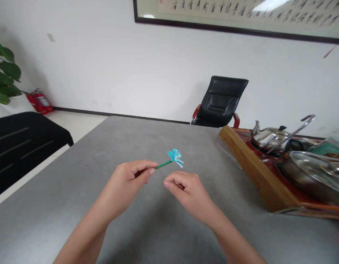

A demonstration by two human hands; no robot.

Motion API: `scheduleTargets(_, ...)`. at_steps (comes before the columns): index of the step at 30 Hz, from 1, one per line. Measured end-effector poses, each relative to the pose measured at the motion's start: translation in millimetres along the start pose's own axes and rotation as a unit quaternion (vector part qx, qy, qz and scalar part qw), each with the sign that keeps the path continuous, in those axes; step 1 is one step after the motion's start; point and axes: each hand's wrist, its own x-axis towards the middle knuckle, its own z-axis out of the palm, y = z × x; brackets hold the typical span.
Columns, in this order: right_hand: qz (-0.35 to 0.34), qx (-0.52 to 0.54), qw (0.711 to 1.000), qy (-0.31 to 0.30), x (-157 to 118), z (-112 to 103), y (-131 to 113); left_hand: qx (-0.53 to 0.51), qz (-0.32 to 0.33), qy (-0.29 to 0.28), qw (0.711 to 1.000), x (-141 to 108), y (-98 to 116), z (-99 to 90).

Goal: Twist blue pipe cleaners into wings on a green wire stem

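Grey tabletop (76, 154), craft flower (173, 157) in left hand (122, 185)

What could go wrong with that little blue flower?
The thin green stem is pinched only near its end by the left hand, so it might slip and drop onto the grey table. The right hand is close and might bump and bend the shiny blue looped flower.
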Motion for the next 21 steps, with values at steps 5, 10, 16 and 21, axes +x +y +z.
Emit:
scheduleTargets(5, 0.05, 0.149, 0.987, -0.022, 1.5, -4.7, 25.5, -0.008, -0.005, 0.013, 1.0, 0.6, -1.8, -1.5)
scheduleTargets(10, 0.175, 0.217, 0.96, -0.027, -37.3, -27.5, 57.4, -0.028, -0.015, 0.071, 0.997, 4.7, -3.8, -6.5)
scheduleTargets(16, 0.306, 0.116, 0.945, 0.026, -120.8, -60.8, 84.0, -0.097, -0.051, 0.126, 0.986, 13.7, -12.7, -28.7)
scheduleTargets(21, 0.294, -0.149, 0.942, 0.064, -168.0, -87.4, 111.3, -0.111, -0.05, 0.153, 0.981, 19.9, -13.1, -41.4)
